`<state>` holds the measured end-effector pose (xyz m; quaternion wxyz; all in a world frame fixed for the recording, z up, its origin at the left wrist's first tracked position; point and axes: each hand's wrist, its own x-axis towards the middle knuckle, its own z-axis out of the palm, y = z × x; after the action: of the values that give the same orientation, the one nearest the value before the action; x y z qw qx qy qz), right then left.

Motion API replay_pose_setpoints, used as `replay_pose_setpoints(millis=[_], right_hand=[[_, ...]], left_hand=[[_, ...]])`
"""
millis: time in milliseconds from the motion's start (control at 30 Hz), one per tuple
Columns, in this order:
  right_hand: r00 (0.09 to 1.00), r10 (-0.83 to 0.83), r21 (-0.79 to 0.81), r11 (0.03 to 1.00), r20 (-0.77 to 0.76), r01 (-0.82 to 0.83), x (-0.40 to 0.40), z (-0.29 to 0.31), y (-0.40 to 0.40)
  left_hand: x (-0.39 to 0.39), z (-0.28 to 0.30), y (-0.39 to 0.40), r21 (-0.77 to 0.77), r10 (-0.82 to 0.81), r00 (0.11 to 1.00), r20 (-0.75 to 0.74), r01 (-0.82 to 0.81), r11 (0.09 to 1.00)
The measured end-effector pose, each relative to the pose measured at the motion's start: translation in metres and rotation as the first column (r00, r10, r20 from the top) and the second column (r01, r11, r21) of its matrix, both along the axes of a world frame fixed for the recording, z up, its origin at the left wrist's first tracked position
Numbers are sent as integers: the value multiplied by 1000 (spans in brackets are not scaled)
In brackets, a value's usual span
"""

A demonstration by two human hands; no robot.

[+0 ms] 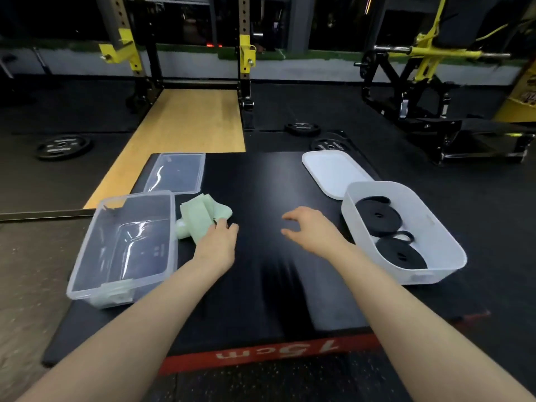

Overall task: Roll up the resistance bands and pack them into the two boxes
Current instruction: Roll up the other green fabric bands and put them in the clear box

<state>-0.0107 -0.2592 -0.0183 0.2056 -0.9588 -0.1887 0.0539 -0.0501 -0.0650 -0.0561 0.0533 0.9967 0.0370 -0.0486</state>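
Note:
A pale green resistance band lies loosely folded on the black mat, just right of the clear plastic box. My left hand reaches it and its fingers touch the band's near edge. My right hand hovers above the mat's middle, fingers relaxed and spread, holding nothing. At the right stands a white box with two rolled black bands inside. The clear box looks empty apart from a pale green shape at its near corner.
A clear lid lies behind the clear box, and a white lid behind the white box. The mat tops a red-edged platform marked 15cm. Weight plates and a yellow-and-black rack stand on the gym floor beyond.

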Motion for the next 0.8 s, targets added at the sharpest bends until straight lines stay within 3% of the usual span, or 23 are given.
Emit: replay_pose_setpoints(millis=[133, 500, 700, 800], right_hand=[[992, 89, -59, 994, -95, -94, 4, -21, 47], [974, 151, -27, 987, -169, -158, 16, -57, 123], [983, 73, 235, 971, -168, -32, 22, -61, 123], [985, 15, 437, 897, -173, 63, 19, -50, 118]], left_hand=[[-4, -7, 30, 169, 87, 993, -85, -71, 983], [20, -5, 49, 319, -39, 977, -208, 105, 942], [20, 22, 55, 169, -62, 991, -118, 81, 982], [19, 37, 62, -39, -43, 999, -26, 42, 998]])
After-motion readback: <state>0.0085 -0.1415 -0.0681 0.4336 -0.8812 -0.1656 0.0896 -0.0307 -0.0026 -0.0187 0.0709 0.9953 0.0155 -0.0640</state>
